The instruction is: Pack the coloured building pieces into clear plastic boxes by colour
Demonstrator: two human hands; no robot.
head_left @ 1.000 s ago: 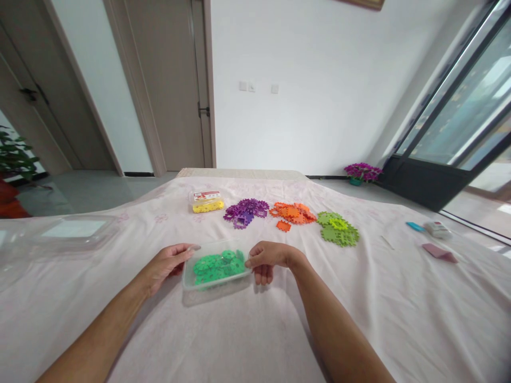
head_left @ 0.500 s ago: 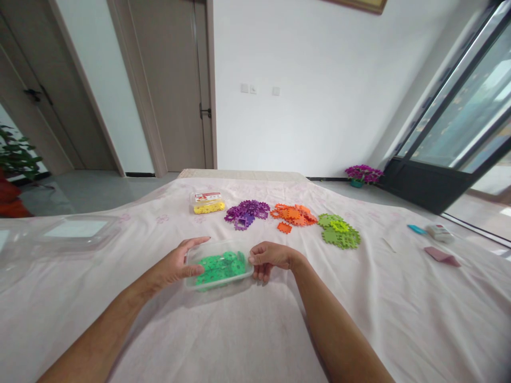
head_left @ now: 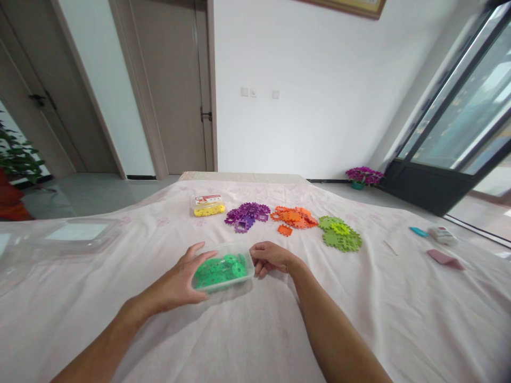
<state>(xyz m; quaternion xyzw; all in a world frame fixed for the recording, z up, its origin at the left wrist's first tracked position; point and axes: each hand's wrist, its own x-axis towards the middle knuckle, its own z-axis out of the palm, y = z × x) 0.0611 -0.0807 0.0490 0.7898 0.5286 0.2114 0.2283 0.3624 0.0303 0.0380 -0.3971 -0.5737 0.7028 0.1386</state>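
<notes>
A small clear plastic box (head_left: 244, 254) filled with bright green toy pieces (head_left: 220, 268) sits on the pink cloth in front of me. My left hand (head_left: 181, 282) wraps round its left end, thumb below and fingers over the rim. At the box's right end my right hand (head_left: 270, 257) rests with curled fingers touching the edge. Behind lie a purple pile (head_left: 246, 214), an orange pile (head_left: 294, 216) and a light green pile (head_left: 340, 234) of the same pieces.
A lidded box of yellow pieces (head_left: 207, 204) stands at the back. A large clear container (head_left: 67, 238) sits far left. A blue item, a small white pack (head_left: 442, 234) and a pink object (head_left: 444, 259) lie at the right. A door and glass sliding doors are beyond.
My left hand slid from beside the box onto its left end and closed round it. The box shifted slightly right. My right hand stayed at the right edge.
</notes>
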